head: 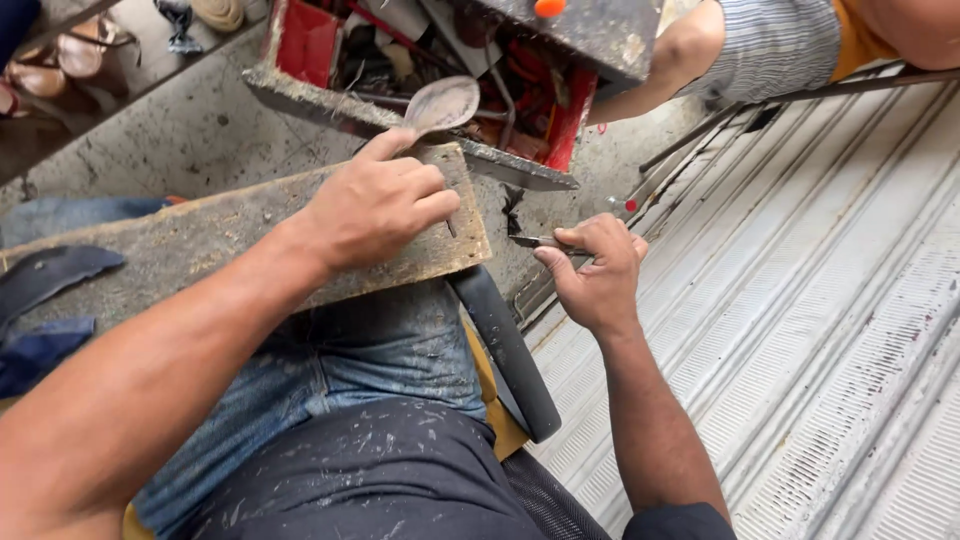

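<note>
My left hand rests on a worn wooden board lying across my lap, fingers curled and pinching a small thin nail-like piece near the board's right end, just below a flat spoon-shaped sole piece lying at the board's far edge. My right hand is off the board to the right, closed around a slim metal tool whose tip points left toward the board.
A red toolbox full of tools stands beyond the board. A dark rubber strip hangs off my knee. A ribbed metal shutter lies to the right. Another person's arm and striped sleeve show at top right. Shoes sit at top left.
</note>
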